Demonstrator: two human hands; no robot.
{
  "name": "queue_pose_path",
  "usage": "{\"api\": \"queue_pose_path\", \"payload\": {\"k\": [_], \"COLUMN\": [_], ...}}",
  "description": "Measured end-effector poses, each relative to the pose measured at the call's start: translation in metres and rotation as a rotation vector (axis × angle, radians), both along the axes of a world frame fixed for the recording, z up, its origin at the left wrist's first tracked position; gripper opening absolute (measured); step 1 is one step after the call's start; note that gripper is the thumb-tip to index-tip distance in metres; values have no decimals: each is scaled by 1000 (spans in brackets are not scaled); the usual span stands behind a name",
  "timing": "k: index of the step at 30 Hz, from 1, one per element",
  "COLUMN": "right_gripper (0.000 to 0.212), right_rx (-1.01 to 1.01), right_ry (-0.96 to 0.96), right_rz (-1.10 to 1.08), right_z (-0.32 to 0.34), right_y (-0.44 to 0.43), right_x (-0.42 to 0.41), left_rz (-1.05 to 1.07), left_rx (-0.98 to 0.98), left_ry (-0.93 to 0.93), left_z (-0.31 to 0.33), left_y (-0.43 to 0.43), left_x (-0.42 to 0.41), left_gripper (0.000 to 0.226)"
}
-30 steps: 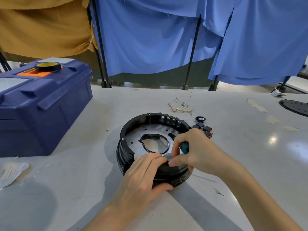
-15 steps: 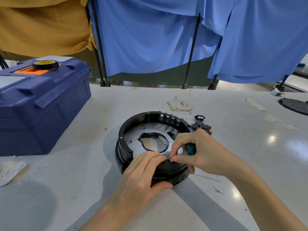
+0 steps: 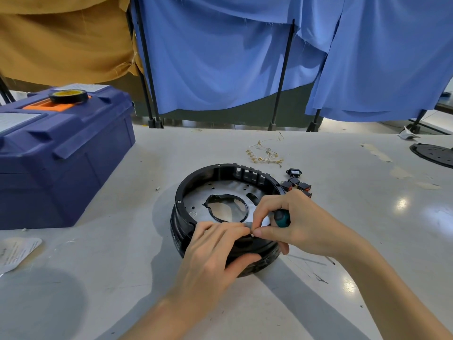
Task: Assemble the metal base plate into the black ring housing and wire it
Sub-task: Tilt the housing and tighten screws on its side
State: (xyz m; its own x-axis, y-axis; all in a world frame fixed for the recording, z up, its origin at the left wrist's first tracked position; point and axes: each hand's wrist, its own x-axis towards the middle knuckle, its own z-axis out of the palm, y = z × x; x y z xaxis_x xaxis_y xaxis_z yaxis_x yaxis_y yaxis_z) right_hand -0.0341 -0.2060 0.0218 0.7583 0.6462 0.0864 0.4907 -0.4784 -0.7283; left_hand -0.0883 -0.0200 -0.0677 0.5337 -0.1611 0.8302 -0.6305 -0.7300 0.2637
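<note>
- The left hand (image 3: 215, 256) is gripping the near side of the black ring housing (image 3: 186, 190). Its fingers are curling over the rim and its thumb is pressing on the outer wall.
- The right hand (image 3: 301, 227) is reaching in over the right side of the rim. It is holding a teal tool handle (image 3: 282, 218) in its curled fingers, and the tool's tip is hidden.
- The right thumb and forefinger are pinching something small at the near inner edge, touching the left fingertips (image 3: 241, 229). It is too small to identify.
- The housing is sitting flat on the pale table (image 3: 122, 266), open side up.
- The metal base plate (image 3: 196, 204) is lying inside it as the floor, with a black loop (image 3: 226, 197) running around its central opening.
- Just beyond the housing's far right edge, a few black-and-red switches (image 3: 297, 185) are lying in a cluster.
- Farther back, a bundle of thin wires (image 3: 264, 155) is lying on the table.
- To the left, well apart, a blue toolbox (image 3: 61, 163) is carrying a roll of black tape (image 3: 68, 96) on its lid.
- A paper label (image 3: 17, 251) is lying at the left edge, and a black disc (image 3: 434, 154) is showing at the far right.
- Blue cloths (image 3: 220, 57) and a mustard cloth (image 3: 61, 38) are hanging behind the table.
</note>
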Motion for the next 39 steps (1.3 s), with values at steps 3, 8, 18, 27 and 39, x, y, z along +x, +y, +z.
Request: {"api": "queue_pose_path", "payload": {"k": [3, 8, 18, 27, 39], "right_gripper": [14, 9, 10, 20, 26], "right_rx": [15, 33, 261, 153, 134], "right_ry": [6, 5, 72, 349, 594], "right_rz": [-9, -42, -326, -644, -638], "right_z": [0, -4, -12, -26, -40], "right_y": [-1, -2, -16, -32, -37], "right_x": [-1, -2, 3, 13, 12], "left_rz": [18, -1, 31, 20, -190], "left_rx": [-20, -97, 76, 194, -33], "left_ry": [25, 91, -91, 23, 421], "left_z": [3, 6, 4, 6, 31], "left_y": [-4, -8, -6, -3, 5], "left_x": [0, -1, 5, 1, 15], "left_gripper": [23, 23, 16, 29, 27]}}
